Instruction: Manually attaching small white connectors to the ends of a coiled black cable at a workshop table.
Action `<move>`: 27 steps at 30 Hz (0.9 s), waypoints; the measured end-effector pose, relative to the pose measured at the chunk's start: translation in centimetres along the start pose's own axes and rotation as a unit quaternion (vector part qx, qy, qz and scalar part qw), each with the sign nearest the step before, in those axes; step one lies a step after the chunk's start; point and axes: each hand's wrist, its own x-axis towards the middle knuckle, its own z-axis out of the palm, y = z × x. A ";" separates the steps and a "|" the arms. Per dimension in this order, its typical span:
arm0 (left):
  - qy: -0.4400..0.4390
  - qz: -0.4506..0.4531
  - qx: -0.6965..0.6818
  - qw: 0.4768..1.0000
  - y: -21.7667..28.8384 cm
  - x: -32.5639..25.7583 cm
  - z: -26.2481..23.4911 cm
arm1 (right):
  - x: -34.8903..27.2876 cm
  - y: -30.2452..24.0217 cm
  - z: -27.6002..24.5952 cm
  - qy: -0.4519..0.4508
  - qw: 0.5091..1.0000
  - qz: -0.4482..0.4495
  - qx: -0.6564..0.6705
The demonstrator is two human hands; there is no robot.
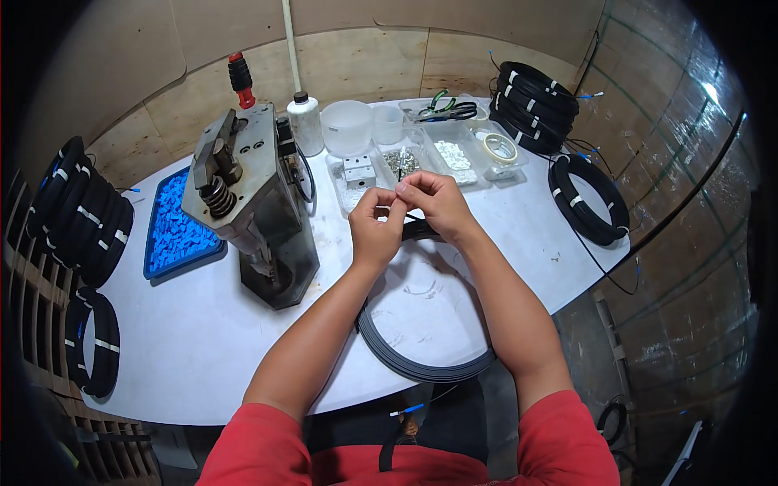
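Above the far side of a coil of dark grey cable [428, 373], my two hands meet with their fingertips together. My left hand [378, 227] is closed in a pinch, thumb against fingers. Pinched likewise, my right hand [442, 204] touches it from the right. A thin dark cable end [400, 172] with a pale tip pokes up between the fingertips. Which fingers bear on it is partly hidden. The coil lies on the white table below my wrists, and its far part is bundled dark under my hands.
A metal press [259, 186] stands left, beside a blue tray [151, 263] of blue connector pieces. Behind my hands sit clear bins [348, 202] of small parts, a white bottle [305, 125] and green-handled pliers [442, 104]. Black cable coils [535, 105] are stacked right; more coils [81, 219] stand left.
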 end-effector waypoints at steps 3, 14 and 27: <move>-0.027 -0.006 0.027 0.999 0.2 -0.1 -0.3 | -0.1 0.1 0.0 0.007 1.000 0.000 -0.006; -0.032 0.041 0.049 0.997 -0.3 -0.2 -0.5 | 0.0 0.0 -0.1 0.005 1.000 0.002 -0.010; 0.002 0.065 0.044 0.997 0.3 -0.2 0.3 | -0.3 -0.6 -0.1 0.002 1.000 -0.018 -0.009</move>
